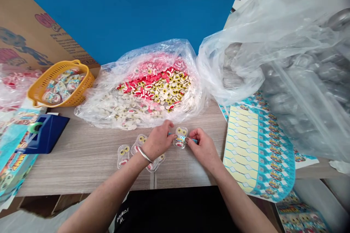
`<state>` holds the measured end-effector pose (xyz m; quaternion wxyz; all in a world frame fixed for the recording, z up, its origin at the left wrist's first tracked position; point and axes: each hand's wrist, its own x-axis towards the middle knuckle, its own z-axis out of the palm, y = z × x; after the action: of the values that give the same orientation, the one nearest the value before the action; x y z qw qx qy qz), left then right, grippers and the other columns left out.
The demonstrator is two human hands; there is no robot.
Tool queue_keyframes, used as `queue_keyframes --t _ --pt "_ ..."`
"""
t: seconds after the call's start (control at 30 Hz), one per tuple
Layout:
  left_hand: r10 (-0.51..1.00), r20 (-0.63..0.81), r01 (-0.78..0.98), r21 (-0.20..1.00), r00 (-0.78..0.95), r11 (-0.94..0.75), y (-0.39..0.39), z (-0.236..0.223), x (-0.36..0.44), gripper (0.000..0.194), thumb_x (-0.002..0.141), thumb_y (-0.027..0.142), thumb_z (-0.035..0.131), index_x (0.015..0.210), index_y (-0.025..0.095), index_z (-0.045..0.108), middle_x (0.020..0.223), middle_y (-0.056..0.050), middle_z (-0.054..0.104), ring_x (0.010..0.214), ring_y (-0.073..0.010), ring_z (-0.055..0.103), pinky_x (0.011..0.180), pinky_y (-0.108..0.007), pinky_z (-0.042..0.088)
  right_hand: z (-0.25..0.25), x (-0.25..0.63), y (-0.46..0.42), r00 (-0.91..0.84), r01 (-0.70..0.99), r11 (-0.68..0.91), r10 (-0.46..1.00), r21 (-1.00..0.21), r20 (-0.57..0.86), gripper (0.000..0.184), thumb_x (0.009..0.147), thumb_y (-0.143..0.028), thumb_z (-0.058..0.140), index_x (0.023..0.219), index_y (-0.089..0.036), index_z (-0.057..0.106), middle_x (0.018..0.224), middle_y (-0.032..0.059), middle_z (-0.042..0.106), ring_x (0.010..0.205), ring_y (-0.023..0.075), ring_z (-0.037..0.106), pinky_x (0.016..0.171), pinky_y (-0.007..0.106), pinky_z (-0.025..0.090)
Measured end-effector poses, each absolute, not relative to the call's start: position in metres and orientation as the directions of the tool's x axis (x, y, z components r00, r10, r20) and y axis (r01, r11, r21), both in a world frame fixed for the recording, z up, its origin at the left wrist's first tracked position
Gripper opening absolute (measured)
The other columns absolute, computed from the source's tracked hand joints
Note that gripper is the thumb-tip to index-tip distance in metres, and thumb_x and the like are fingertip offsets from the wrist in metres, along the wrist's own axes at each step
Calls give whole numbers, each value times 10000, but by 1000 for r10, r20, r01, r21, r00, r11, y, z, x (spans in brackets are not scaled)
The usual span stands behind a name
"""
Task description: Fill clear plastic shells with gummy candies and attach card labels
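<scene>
Here: left hand (157, 141), right hand (203, 149), fingertips pinching a clear blister pack (180, 137); plastic bag (153, 51) of gummy eyeballs (161, 89); yellow basket (82, 68) of filled packs (62, 87).

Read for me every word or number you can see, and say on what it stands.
Cardboard box: small print, too small to read.
Label sheet: print too small to read.
Clear candy pack: label too small to read.
Black shirt: white letters, too blurred to read.
</scene>
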<state>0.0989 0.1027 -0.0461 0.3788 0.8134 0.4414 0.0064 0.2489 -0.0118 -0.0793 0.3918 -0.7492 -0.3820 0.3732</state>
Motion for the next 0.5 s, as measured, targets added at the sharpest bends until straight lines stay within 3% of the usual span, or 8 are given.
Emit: queue_keyframes --t 0.2,0.4,0.5 --pt "718 -299 741 511 629 -436 107 -53 106 50 844 192 569 872 209 531 758 -8 641 722 -192 614 654 -286 375 -86 252 -2 435 364 -437 861 -823 -264 106 791 -253 610 869 -215 549 762 -8 660 692 173 597 634 268 396" --pt "708 -346 785 342 616 -516 106 -60 114 63 891 211 516 947 191 538 833 -62 688 798 -232 662 684 -305 422 -90 248 6 378 574 -453 885 -682 -270 307 846 -175 568 1153 -192 559 893 45 714 789 210 656 686 284 401" --pt "697 -377 791 234 610 -566 102 -59 117 137 924 239 475 1025 170 537 871 -104 703 820 -268 680 685 -332 443 -85 248 7 295 655 -402 916 -640 -273 320 879 -151 535 1195 -190 551 988 72 720 883 223 667 735 287 403"
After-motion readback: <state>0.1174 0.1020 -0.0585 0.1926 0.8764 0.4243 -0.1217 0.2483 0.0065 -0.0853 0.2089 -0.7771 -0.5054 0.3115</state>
